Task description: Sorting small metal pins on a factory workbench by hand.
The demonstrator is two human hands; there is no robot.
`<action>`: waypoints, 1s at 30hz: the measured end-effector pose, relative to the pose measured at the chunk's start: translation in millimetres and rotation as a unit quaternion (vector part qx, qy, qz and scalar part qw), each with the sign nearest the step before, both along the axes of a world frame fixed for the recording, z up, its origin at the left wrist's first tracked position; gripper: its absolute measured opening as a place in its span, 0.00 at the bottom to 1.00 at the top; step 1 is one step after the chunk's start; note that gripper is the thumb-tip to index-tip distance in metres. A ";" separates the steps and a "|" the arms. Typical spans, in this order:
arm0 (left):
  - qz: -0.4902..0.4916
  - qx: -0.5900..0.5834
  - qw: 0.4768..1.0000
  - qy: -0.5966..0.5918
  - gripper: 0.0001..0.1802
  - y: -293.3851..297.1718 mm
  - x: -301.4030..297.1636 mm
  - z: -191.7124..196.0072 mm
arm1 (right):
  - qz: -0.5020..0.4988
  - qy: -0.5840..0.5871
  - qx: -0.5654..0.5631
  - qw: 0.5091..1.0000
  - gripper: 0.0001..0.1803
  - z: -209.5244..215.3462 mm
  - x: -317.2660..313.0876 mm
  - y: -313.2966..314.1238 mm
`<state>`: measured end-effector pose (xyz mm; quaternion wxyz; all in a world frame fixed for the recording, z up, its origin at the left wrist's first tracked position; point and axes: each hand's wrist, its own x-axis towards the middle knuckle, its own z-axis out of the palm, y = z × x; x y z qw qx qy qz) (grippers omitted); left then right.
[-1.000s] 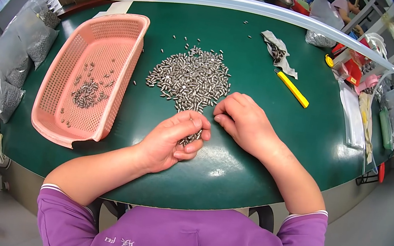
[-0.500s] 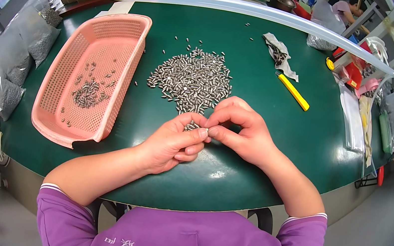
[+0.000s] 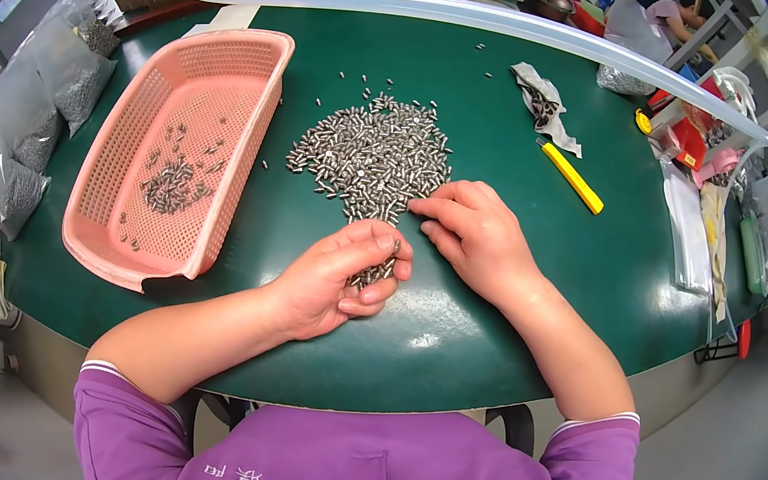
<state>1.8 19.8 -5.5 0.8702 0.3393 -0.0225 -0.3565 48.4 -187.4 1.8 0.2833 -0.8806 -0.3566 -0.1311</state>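
Observation:
A heap of small silvery metal cylinders [image 3: 371, 155] lies on the green table in front of me. My left hand [image 3: 332, 277] is curled just below the heap around several of the same cylinders [image 3: 375, 273], with one showing upright by the thumb and forefinger tips. My right hand [image 3: 487, 240] is at the heap's lower right edge. Its thumb and forefinger are apart, with nothing visible between them, and the fingertips reach the nearest cylinders. To the left, a pink perforated plastic basket [image 3: 256, 139] contains a smaller scatter of similar cylinders [image 3: 173, 186].
A yellow utility knife [image 3: 570, 176] and a crumpled white wrapper with dark pieces [image 3: 548, 106] lie at the right. Filled plastic bags [image 3: 32, 127] line the left edge. A clear tube [image 3: 436, 10] arches across the far side. Another person [image 3: 670, 23] is at the far right.
My right hand has come away from my left and moved slightly up and right to the heap's edge, its thumb and forefinger parting. The cylinders in my left hand are now more exposed.

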 end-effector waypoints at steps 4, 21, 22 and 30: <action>-0.002 -0.005 1.000 0.001 0.08 0.6 0.6 -0.1 | -0.009 0.007 0.006 1.000 0.09 0.0 -0.7 -0.7; -0.005 0.012 1.000 -0.014 0.08 -1.0 -0.7 -1.0 | 0.102 0.068 0.116 0.986 0.06 23.5 -13.8 7.3; -0.005 0.012 1.000 -0.013 0.08 -0.9 -1.1 -0.5 | 0.102 0.069 0.116 0.985 0.06 24.9 -14.0 7.3; -0.008 0.027 1.000 -0.012 0.05 -2.9 -1.4 1.5 | 0.043 0.057 0.102 0.992 0.11 14.1 -9.1 5.5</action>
